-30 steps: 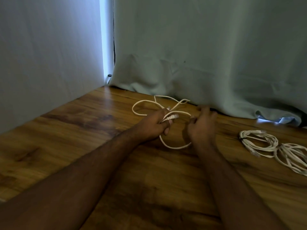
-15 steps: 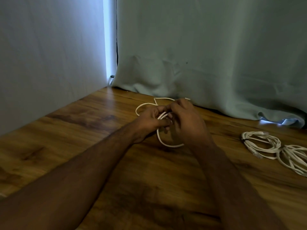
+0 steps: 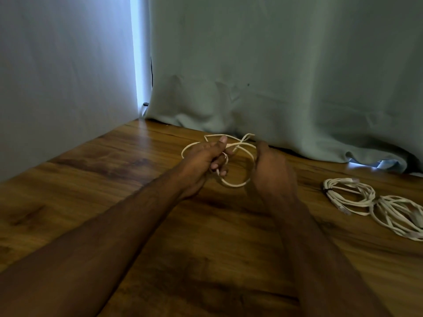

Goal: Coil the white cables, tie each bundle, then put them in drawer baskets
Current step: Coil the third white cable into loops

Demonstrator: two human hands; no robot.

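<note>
White cable [image 3: 238,177] loops sit in my left hand [image 3: 207,160], its grip clamped on them; my right hand [image 3: 272,170] has pulled away since half a second ago, fingers apart. Two coiled bundles [image 3: 350,195] lie right on the wooden surface [image 3: 114,179], whose near side offers open room

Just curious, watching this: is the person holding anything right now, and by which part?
The left hand grips the loose white cable where its loops gather, fingers curled around them. The right hand is beside the loop; whether it holds it cannot be told.
</note>
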